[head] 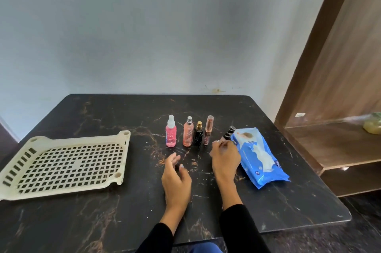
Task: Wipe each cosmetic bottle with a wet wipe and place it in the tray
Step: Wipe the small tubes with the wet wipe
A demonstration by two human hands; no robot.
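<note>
Cosmetic bottles stand in a short row near the middle of the black marble table (103,221): a pink spray bottle (171,132) at the left end, then a peach spray bottle (188,132), a small black bottle with a gold cap (198,134), and a slim rose tube (208,130), all upright and close together. A fifth one, a black zebra-striped bottle (229,134), is tilted in the right hand (224,156), whose fingers are curled around its lower end. It sits just beside the blue wet wipe pack (261,157), which lies flat on the table's right side. The left hand (175,178) hovers loose above the table in front of the row, fingers relaxed and holding nothing. Both arms wear black sleeves.

Off to the left lies the cream perforated tray (121,139), nothing in it, well apart from the bottles, with bare table between. Its near-left corner reaches the table's left edge. The table's far edge meets a pale blue wall (144,36), scuffed just above the tabletop. To the right stands a wooden shelf unit (340,67) close to the table's right edge, with something yellowish (373,124) on one shelf, too blurred to tell. Wide bare marble lies between the hands and the near edge.
</note>
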